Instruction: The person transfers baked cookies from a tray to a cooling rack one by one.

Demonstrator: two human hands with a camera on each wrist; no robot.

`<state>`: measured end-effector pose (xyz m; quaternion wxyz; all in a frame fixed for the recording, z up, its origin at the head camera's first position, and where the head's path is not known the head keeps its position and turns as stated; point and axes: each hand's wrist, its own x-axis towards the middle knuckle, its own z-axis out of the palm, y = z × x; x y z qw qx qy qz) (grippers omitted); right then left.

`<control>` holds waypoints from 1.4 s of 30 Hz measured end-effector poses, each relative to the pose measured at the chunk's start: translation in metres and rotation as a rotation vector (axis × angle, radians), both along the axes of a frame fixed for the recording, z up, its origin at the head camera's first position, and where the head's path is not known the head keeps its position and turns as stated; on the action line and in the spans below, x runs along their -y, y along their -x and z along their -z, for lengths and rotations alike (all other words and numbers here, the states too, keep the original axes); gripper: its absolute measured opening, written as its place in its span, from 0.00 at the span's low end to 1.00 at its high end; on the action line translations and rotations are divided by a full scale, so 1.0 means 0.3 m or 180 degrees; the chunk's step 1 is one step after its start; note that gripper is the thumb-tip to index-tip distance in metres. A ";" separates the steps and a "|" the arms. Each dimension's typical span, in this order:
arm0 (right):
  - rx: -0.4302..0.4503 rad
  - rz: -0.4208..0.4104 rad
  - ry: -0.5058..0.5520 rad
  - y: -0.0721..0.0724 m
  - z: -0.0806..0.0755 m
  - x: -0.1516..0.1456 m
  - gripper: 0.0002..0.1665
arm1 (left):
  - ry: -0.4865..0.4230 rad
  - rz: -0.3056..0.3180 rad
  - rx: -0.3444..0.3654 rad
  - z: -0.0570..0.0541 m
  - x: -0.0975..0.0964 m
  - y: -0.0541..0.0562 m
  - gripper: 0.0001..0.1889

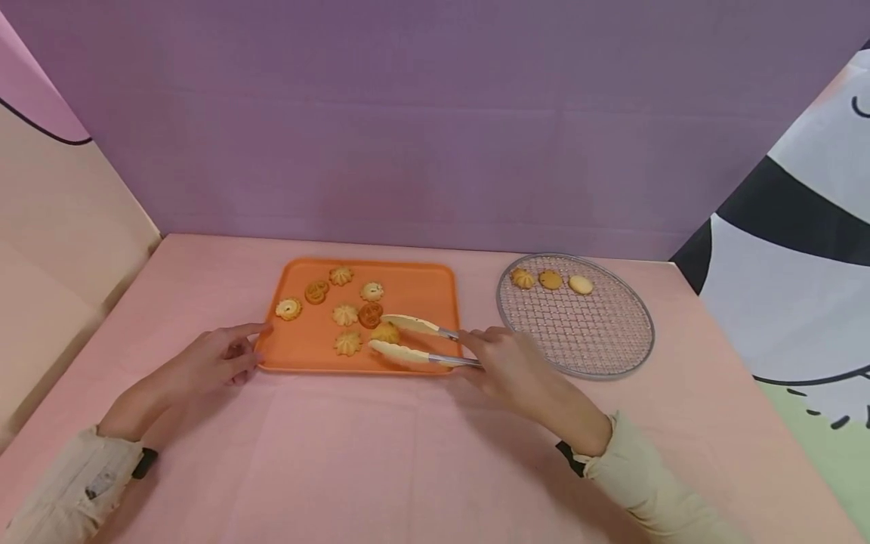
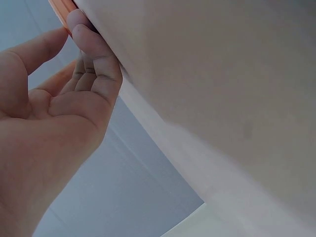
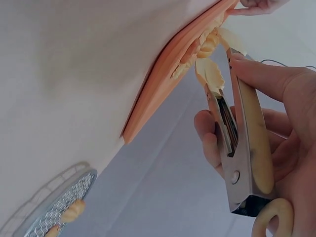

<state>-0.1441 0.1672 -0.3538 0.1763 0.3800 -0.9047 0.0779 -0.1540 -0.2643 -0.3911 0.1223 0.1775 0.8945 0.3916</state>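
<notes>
My right hand (image 1: 506, 366) grips metal tongs (image 3: 242, 148) with cream-coloured tips. The tips are spread on either side of a golden ridged cookie (image 1: 385, 333) on the orange tray (image 1: 306, 351); whether they touch it I cannot tell. Just behind that cookie lies a browner round cookie (image 1: 370, 314). Several more cookies, some star-shaped (image 1: 348, 344), are scattered over the tray's left and middle. At the tray's left end, my left hand (image 1: 220, 357) holds the rim between thumb and fingers, and the left wrist view shows these fingertips at the orange edge (image 2: 61, 11).
Right of the tray stands a round wire rack (image 1: 584, 329). Three cookies sit in a row near its back edge, with a pale oval one (image 1: 581, 285) at the right. A pink cloth (image 1: 340, 453) covers the table, and a purple wall (image 1: 435, 151) rises behind it.
</notes>
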 end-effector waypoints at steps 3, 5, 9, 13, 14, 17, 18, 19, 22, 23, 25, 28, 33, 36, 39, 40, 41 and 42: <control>0.0002 0.0079 0.0005 -0.005 -0.005 -0.018 0.27 | 0.0001 -0.0006 0.0018 0.000 0.001 -0.003 0.29; 0.0013 0.0139 -0.0002 -0.010 -0.008 -0.031 0.27 | -0.0006 -0.0001 0.0018 -0.002 -0.001 -0.004 0.29; -0.0020 0.0191 0.0025 -0.018 -0.007 -0.058 0.26 | -0.0020 -0.0007 0.0010 -0.002 -0.005 -0.004 0.29; -0.0126 0.0194 0.0124 -0.024 -0.002 -0.091 0.27 | -0.0018 -0.0023 0.0026 0.000 -0.006 -0.002 0.29; -0.0145 0.0192 0.0152 -0.026 -0.002 -0.099 0.27 | -0.0024 -0.0022 0.0030 0.001 -0.005 -0.001 0.29; -0.0204 0.0220 0.0208 -0.031 -0.002 -0.128 0.28 | -0.0009 -0.0028 0.0032 0.002 -0.002 0.000 0.29; -0.0213 0.0234 0.0224 -0.033 -0.005 -0.137 0.27 | -0.0001 -0.0028 0.0027 0.002 0.000 0.000 0.29; -0.0216 0.0255 0.0233 -0.035 -0.007 -0.147 0.28 | -0.0001 -0.0033 0.0028 0.002 0.001 0.000 0.29; -0.0188 0.0311 0.0265 -0.040 -0.017 -0.176 0.28 | 0.0012 -0.0034 0.0023 0.002 0.002 0.001 0.29; -0.0186 0.0329 0.0273 -0.042 -0.020 -0.186 0.28 | 0.0006 -0.0035 0.0033 0.002 0.002 0.001 0.29; -0.0181 0.0368 0.0261 -0.045 -0.027 -0.207 0.28 | -0.0025 -0.0036 0.0060 0.003 0.001 0.001 0.29; -0.0188 0.0415 0.0245 -0.052 -0.035 -0.236 0.28 | -0.0032 -0.0018 0.0051 0.002 0.001 0.001 0.29; -0.0229 0.0501 0.0272 -0.061 -0.043 -0.283 0.27 | -0.0071 0.0009 -0.0004 -0.002 0.002 -0.003 0.28; -0.0322 0.0543 0.0281 -0.065 -0.045 -0.315 0.26 | -0.0105 0.0021 -0.0021 0.002 0.001 -0.004 0.28; -0.0411 0.0616 0.0279 -0.070 -0.047 -0.346 0.26 | -0.0099 0.0042 -0.0037 0.006 0.000 -0.003 0.29; -0.0422 0.0656 0.0285 -0.072 -0.047 -0.358 0.25 | -0.0070 0.0033 -0.0034 0.005 0.000 -0.003 0.29; -0.0422 0.0708 0.0292 -0.074 -0.047 -0.369 0.25 | -0.0062 0.0036 -0.0042 0.004 0.001 -0.002 0.29; -0.0423 0.0770 0.0289 -0.075 -0.047 -0.381 0.25 | -0.0044 0.0038 -0.0058 0.002 0.001 -0.001 0.28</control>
